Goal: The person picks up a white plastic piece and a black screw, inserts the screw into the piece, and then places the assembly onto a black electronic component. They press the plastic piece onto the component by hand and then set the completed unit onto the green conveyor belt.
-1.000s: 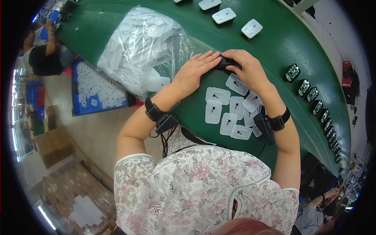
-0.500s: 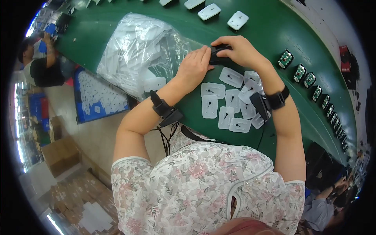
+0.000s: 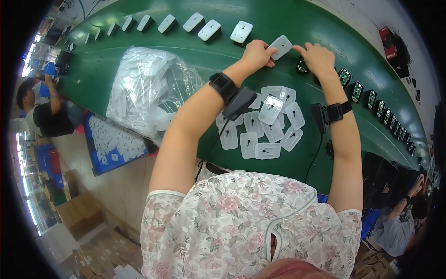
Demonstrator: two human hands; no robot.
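Covers [image 3: 254,124] are laid on the table [image 3: 297,167]; a bag [image 3: 144,88] is placed left of them, circuit boards [image 3: 357,92] right, boxes [image 3: 209,30] behind.

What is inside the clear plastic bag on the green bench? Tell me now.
A heap of white pieces shows through the film of the clear plastic bag. Those deeper in the heap are covered, and glare and folds obscure others.

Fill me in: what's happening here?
The left hand holds a white rounded piece by its edge. The right hand is at a circuit-board unit; whether it grips it is unclear. Closer in, translucent plates lie in a loose pile, right of a clear bag of white parts. White-topped units stand in a row along the far side, more circuit-board units to the right.
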